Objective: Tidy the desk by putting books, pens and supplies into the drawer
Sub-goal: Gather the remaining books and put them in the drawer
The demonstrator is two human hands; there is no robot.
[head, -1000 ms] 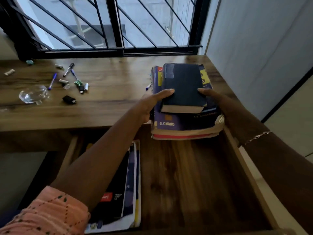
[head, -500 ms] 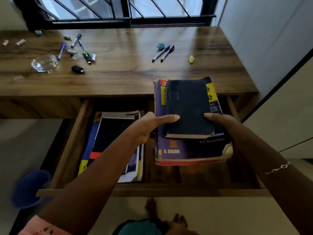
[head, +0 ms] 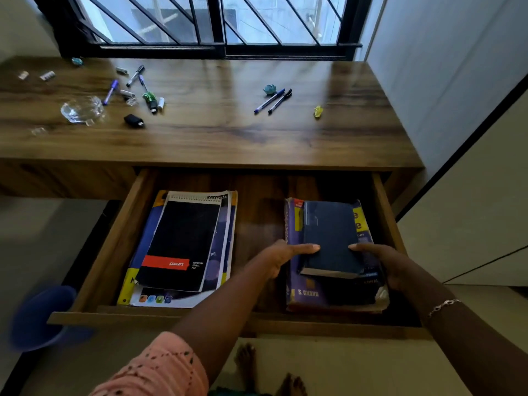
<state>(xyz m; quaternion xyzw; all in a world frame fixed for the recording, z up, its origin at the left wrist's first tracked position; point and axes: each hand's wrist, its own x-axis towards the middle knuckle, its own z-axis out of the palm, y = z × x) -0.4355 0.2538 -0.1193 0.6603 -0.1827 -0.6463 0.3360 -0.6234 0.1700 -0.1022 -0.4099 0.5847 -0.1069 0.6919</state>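
Note:
A stack of books sits at the right side of the open wooden drawer (head: 114, 247). A small dark blue book (head: 328, 235) lies on top of a thick purple book (head: 308, 292) marked S. CHAND. My left hand (head: 285, 254) grips the stack's left side with its thumb across the dark blue cover. My right hand (head: 383, 261) grips the right side the same way. A black Luxor spiral pad (head: 180, 244) lies on other books in the drawer's left half. Two pens (head: 273, 100) lie on the desk (head: 214, 130).
At the desk's left lie several markers and pens (head: 134, 77), a glass bowl (head: 81, 108) and a small black object (head: 133, 120). A teal item (head: 270, 89) and a yellow item (head: 318, 111) sit near the two pens. A blue bin (head: 40, 318) stands on the floor.
Both hands carried the stack of books off the desk edge and down into the right side of the drawer. The view pulled back, showing the whole drawer.

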